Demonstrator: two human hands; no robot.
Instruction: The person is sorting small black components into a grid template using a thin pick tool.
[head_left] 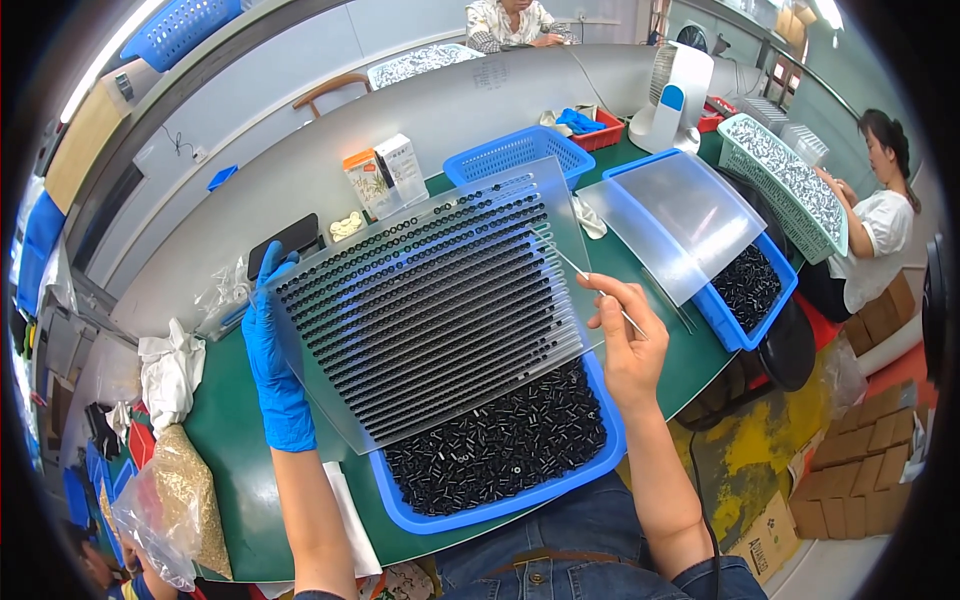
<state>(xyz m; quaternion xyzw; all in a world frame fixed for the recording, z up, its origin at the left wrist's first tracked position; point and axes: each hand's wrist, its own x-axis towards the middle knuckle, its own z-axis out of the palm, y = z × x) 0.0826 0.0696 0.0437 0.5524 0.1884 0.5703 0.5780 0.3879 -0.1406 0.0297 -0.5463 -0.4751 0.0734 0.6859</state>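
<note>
My left hand, in a blue glove, is closed on the left edge of a clear plastic board. The board is tilted and carries many rows of small black cylindrical parts. My bare right hand pinches a thin metal rod, whose bent wire-like tip reaches the right ends of the upper rows. Beneath the board's lower edge sits a blue bin, filled with loose black parts; the board hides its far side.
A second blue bin, partly covered by a clear sheet, stands right on the green table. Behind are a blue basket, boxes and a white fan. A granule bag lies left. A person sits right.
</note>
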